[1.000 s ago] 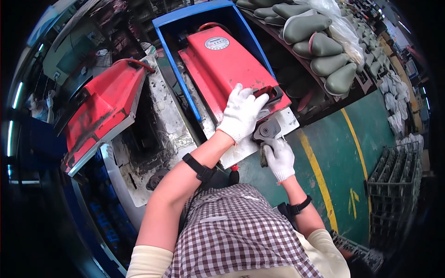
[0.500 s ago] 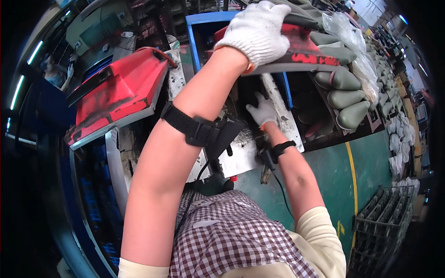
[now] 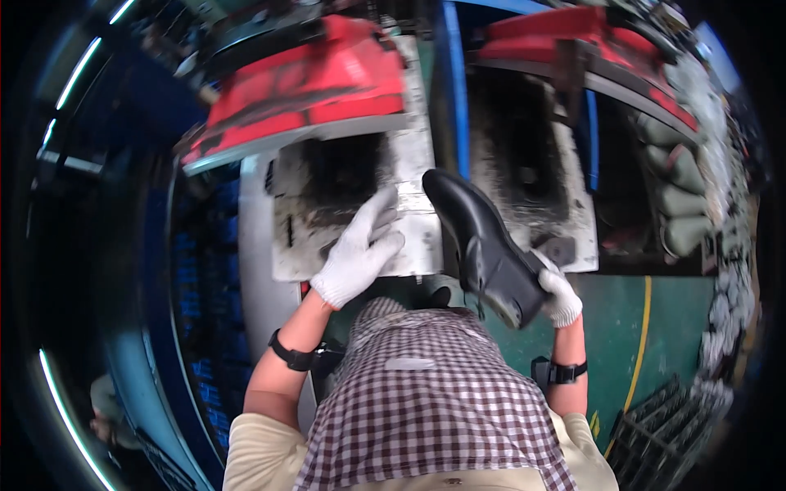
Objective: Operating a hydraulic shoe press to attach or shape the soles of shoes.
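Observation:
A black leather shoe [image 3: 473,225] is gripped by my right hand [image 3: 561,296], which wears a white knitted glove. The heel lies at that hand, and the toe points up and to the left. Also gloved, my left hand [image 3: 358,255] is empty, its fingers apart, over the worn white metal bench plate [image 3: 420,245]. Two red machine covers stand raised: the left cover [image 3: 319,90] and the right cover [image 3: 544,41]. Under the right one a dark opening [image 3: 528,155] shows, and another dark recess [image 3: 345,168] is under the left one.
Blue frame bars [image 3: 456,98] rise beside the right station. Grey-green boot-shaped forms [image 3: 684,200] fill a rack at the right. A dark metal rack [image 3: 663,434] stands on the green floor at lower right. Blue shelving [image 3: 201,311] runs along the left.
My left hand has left the right red cover and come down to the left. My right hand has drawn back from beneath that cover and now holds the black shoe. The view has shifted.

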Tool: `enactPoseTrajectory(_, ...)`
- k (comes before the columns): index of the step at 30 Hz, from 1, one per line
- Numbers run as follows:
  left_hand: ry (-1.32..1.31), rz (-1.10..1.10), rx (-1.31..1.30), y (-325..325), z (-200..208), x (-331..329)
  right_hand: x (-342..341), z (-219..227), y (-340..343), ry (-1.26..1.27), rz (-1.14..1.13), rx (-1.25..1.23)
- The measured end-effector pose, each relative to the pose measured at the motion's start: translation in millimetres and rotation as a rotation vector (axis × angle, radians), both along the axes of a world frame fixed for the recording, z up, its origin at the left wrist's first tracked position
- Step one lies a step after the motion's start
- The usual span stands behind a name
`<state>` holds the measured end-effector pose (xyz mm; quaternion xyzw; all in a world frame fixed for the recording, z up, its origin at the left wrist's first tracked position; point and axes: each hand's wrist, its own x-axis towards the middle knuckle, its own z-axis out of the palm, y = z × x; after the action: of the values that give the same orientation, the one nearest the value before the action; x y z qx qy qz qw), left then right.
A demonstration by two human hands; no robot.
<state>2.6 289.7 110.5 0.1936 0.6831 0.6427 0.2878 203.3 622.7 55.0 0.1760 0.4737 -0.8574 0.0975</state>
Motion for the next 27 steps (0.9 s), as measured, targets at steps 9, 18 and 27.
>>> enactPoseTrajectory(9,-0.008,0.559,0.197,-129,-11,5,-84,-37,-137,-0.145,0.268,-0.434)
enactPoseTrajectory(18,-0.763,0.63,0.869,-242,-62,31,-175,14,-311,-0.356,0.568,-0.358)
enactPoseTrajectory(27,-0.786,0.999,0.755,-285,-89,45,-204,-23,-396,0.417,0.804,0.905)
